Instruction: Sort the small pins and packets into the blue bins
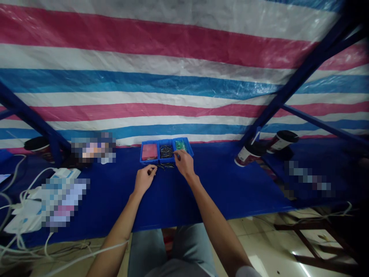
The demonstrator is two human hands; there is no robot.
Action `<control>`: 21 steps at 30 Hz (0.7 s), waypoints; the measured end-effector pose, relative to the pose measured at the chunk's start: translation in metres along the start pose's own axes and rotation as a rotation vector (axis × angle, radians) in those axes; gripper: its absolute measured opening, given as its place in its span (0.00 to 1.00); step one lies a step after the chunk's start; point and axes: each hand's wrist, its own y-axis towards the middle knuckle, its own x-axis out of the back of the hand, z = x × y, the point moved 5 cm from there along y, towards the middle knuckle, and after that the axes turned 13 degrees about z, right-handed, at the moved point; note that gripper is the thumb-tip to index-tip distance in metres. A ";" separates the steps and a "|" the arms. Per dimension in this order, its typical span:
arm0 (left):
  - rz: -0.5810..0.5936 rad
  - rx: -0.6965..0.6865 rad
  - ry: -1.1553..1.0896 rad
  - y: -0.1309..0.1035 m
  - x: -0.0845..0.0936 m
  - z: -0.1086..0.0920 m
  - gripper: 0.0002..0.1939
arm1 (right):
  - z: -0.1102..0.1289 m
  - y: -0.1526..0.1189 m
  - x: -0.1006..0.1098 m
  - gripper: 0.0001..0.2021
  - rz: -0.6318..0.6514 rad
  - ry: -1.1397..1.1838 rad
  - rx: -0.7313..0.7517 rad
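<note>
Three small blue bins stand side by side on the blue table. Flat pink pieces (pixel 149 150) fill the left bin (pixel 141 157), dark screws (pixel 165 151) the middle one, and small green items (pixel 180 145) the right one (pixel 189 148). A few loose dark screws (pixel 167 165) lie on the table in front of the middle bin. Beside these, my left hand (pixel 145 179) rests with thumb and fingers pinched. My right hand (pixel 185 163) is closed in a pinch over the front of the middle and right bins. What either pinch holds, if anything, is too small to make out.
White power strips (pixel 49 196) and tangled cables lie on the left. Dark cups (pixel 248 154) stand on the right. Blue frame posts (pixel 288 88) slant up at both sides before a striped tarp (pixel 173 88). The table's front edge is near my legs.
</note>
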 end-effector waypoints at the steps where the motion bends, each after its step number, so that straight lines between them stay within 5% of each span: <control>1: 0.000 0.000 -0.001 0.000 0.000 0.000 0.12 | -0.009 -0.006 -0.007 0.09 0.017 -0.006 -0.037; 8: 0.002 0.005 0.007 0.000 0.000 0.000 0.12 | -0.022 -0.039 -0.033 0.09 0.140 0.035 -0.017; 21: 0.042 -0.017 0.017 -0.001 0.000 -0.004 0.13 | -0.035 -0.036 -0.044 0.04 0.273 0.036 -0.092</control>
